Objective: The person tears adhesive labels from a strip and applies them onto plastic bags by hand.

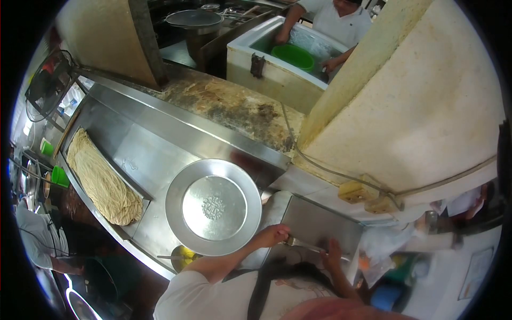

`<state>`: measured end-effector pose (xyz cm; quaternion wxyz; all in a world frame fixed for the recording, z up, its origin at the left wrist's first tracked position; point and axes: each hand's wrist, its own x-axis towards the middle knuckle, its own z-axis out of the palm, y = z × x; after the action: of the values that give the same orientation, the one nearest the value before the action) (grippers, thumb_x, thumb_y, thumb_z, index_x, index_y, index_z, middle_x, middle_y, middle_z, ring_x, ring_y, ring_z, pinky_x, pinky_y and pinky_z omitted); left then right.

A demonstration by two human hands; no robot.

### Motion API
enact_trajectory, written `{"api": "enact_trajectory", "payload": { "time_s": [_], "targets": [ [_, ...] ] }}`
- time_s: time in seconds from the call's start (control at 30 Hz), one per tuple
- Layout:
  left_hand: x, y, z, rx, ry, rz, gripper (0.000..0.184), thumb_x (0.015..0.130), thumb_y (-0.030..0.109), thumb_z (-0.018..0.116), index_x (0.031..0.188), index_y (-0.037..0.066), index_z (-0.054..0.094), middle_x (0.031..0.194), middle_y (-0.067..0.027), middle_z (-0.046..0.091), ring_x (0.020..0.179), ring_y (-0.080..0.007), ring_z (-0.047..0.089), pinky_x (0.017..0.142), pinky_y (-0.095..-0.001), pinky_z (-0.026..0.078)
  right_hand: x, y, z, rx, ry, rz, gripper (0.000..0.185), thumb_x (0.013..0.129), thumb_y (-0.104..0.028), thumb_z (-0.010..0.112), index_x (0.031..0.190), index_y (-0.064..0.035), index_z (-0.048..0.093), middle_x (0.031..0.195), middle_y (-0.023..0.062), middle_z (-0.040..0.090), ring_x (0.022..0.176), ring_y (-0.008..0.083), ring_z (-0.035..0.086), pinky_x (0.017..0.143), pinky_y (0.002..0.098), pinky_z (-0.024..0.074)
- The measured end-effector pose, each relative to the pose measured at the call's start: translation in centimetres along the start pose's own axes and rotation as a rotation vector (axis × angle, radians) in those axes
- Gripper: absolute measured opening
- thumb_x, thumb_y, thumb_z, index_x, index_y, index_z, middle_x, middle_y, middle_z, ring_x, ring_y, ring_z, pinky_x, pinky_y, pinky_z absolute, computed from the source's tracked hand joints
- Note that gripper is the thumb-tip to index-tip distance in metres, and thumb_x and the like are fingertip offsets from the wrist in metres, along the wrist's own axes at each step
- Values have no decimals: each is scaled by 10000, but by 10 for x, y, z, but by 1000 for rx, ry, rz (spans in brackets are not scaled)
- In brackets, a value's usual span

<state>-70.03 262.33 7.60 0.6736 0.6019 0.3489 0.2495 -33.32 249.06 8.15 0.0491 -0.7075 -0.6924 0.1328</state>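
Note:
My left hand (273, 235) is closed around the end of a metal utensil (305, 245), over a flat metal surface (320, 221). Beside the utensil's other end is my right hand (333, 257), its fingers extended and apart. To the left of my hands, a wide round metal basin (213, 208) rests on the steel counter, with nothing in it. A long heap of pale noodles (101, 178) lies in a tray at the counter's left end. Near my left forearm sits a small bowl with yellow contents (185, 256).
Behind the stained ledge (234, 109), a person in a white shirt (341, 24) reaches into a white chest (277, 80) holding a green basin (293, 56). Another person (40, 234) stands at the lower left. A fan (48, 85) is at upper left; plastic bags (384, 248) are at right.

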Motion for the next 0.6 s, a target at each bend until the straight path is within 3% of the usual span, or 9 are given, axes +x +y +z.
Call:
{"api": "enact_trajectory", "payload": {
  "time_s": [0.17, 0.27, 0.37, 0.43, 0.5, 0.57, 0.6],
  "targets": [
    [1, -12, 3, -31, -36, 56, 380, 975, 215, 642, 1303, 29, 588, 1118, -112, 688, 956, -168, 654, 869, -317, 525, 0, 1, 2, 16, 16, -13, 715, 941, -457, 589, 1488, -35, 408, 1514, 234, 404, 1385, 460, 368, 1119, 587, 288],
    [-14, 38, 2, 220, -110, 28, 478, 977, 232, 639, 1398, 37, 526, 1265, -160, 641, 997, -234, 676, 889, -350, 528, 1, 1, 2, 28, 26, -36, 698, 939, -456, 590, 1480, -46, 425, 1508, 233, 413, 1389, 454, 367, 1119, 585, 290],
    [-15, 42, 10, 295, -286, 42, 603, 977, 261, 633, 1501, 60, 412, 1388, -207, 561, 1150, -304, 641, 974, -387, 496, 0, 4, 7, -36, 40, -25, 685, 937, -455, 592, 1474, -57, 439, 1484, 235, 439, 1372, 457, 389, 1101, 590, 311],
    [-11, 0, 23, 434, -365, 102, 648, 979, 272, 626, 1530, 67, 353, 1415, -222, 535, 1244, -333, 581, 1030, -399, 458, 1, 7, 10, -57, 77, -54, 667, 941, -454, 586, 1456, -50, 456, 1467, 235, 455, 1349, 463, 413, 1079, 593, 335],
    [-13, 9, 29, 534, -455, -10, 671, 971, 274, 634, 1534, 68, 333, 1431, -237, 514, 1306, -346, 535, 1069, -407, 429, -6, 7, 13, -44, 123, -72, 650, 945, -451, 584, 1436, -39, 473, 1449, 236, 471, 1327, 465, 437, 1058, 591, 358],
    [-23, 81, 32, 598, -538, -296, 669, 952, 266, 657, 1513, 65, 354, 1438, -251, 499, 1337, -342, 505, 1091, -410, 409, -6, 1, 7, 0, 181, -87, 635, 948, -445, 584, 1414, -25, 489, 1428, 236, 487, 1303, 465, 459, 1039, 584, 380],
    [-19, 56, 39, 564, -446, -168, 676, 938, 267, 671, 1504, 63, 362, 1436, -256, 497, 1330, -345, 511, 1087, -413, 412, -5, -1, 4, 1, 202, -101, 632, 948, -443, 587, 1406, -18, 493, 1421, 236, 492, 1297, 459, 466, 1039, 577, 382]
  ]
}}
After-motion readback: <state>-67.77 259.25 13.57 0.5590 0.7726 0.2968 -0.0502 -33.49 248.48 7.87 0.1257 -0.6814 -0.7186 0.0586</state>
